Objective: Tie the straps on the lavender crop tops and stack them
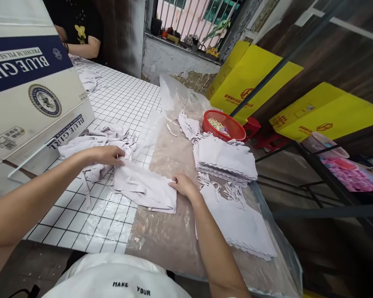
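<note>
A pale grey cloth piece (144,187) lies flat on the table in front of me. My left hand (107,155) rests on its far left corner, fingers bent and pinching the cloth edge beside a loose heap of similar pieces (96,142). My right hand (182,184) presses on the cloth's right edge with fingers curled over it. To the right sit a neat stack of grey pieces (225,159) and a second flat stack (239,221) nearer to me.
A large white and blue cardboard box (31,87) stands at the left on the gridded table (118,99). A red basket (224,125) sits behind the stacks. Another person's arm (81,47) shows at the far end. Yellow boxes (251,78) and a metal rack (323,178) stand to the right.
</note>
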`<act>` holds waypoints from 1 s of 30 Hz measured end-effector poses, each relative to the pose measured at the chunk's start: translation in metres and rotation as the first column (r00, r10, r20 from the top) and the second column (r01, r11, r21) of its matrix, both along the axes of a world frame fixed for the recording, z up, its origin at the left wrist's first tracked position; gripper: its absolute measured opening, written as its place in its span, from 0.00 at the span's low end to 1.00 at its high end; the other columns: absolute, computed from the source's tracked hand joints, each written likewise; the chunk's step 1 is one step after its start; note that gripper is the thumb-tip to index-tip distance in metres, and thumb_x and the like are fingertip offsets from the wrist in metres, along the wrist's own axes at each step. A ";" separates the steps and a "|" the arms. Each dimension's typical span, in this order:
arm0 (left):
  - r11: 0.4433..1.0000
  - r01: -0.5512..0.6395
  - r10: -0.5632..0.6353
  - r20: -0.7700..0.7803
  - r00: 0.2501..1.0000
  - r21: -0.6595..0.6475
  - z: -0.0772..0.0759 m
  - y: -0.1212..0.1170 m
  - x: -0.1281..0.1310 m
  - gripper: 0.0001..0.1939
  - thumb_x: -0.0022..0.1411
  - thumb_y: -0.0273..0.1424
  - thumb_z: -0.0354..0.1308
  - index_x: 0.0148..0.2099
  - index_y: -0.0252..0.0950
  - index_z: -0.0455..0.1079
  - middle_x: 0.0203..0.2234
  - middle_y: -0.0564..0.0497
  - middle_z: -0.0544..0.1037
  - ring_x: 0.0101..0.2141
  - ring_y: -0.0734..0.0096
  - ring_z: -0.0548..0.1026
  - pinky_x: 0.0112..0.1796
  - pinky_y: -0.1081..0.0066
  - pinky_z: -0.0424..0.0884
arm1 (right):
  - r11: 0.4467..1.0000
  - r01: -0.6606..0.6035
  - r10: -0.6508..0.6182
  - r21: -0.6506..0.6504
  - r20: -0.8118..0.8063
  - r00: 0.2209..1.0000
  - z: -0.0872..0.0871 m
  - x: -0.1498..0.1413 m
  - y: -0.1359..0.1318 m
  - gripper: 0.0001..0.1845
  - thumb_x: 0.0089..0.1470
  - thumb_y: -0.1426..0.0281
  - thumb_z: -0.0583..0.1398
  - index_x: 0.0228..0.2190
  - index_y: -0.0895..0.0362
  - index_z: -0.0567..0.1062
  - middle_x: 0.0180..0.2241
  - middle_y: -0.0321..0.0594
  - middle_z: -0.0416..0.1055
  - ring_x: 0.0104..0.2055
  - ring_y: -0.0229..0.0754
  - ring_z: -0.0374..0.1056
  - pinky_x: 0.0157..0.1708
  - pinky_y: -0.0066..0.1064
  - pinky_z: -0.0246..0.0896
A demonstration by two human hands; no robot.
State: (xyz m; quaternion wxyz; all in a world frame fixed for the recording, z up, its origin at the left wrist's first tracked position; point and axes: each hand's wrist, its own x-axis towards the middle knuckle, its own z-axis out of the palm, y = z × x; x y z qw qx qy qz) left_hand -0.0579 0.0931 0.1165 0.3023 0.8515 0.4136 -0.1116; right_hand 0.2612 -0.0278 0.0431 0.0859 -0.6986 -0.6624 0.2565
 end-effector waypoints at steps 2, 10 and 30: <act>0.999 0.018 -0.017 -0.043 0.999 0.028 0.008 0.004 0.002 0.15 0.54 0.45 0.52 0.31 0.37 0.66 0.27 0.48 0.75 0.29 0.65 0.70 0.30 0.71 0.61 | 0.998 -0.060 0.059 -0.024 -0.059 0.997 0.006 0.003 -0.008 0.11 0.50 0.70 0.62 0.21 0.55 0.64 0.29 0.37 0.68 0.32 0.39 0.62 0.36 0.29 0.57; 0.996 0.014 -0.023 0.107 0.994 0.085 0.028 0.027 0.023 0.14 0.51 0.44 0.60 0.28 0.38 0.70 0.23 0.51 0.74 0.24 0.69 0.67 0.27 0.71 0.57 | 0.990 0.076 0.037 0.123 -0.723 0.689 0.053 0.043 -0.066 0.29 0.43 0.43 0.64 0.21 0.54 0.64 0.38 0.42 0.71 0.42 0.47 0.66 0.43 0.38 0.60; 0.985 0.102 -0.167 0.643 0.747 0.138 0.014 -0.120 0.137 0.16 0.55 0.43 0.63 0.31 0.37 0.63 0.26 0.50 0.73 0.26 0.70 0.68 0.28 0.71 0.61 | 0.898 0.441 -0.270 0.013 -0.774 0.573 0.063 -0.009 -0.070 0.27 0.43 0.44 0.64 0.23 0.55 0.67 0.16 0.27 0.61 0.15 0.30 0.54 0.18 0.24 0.47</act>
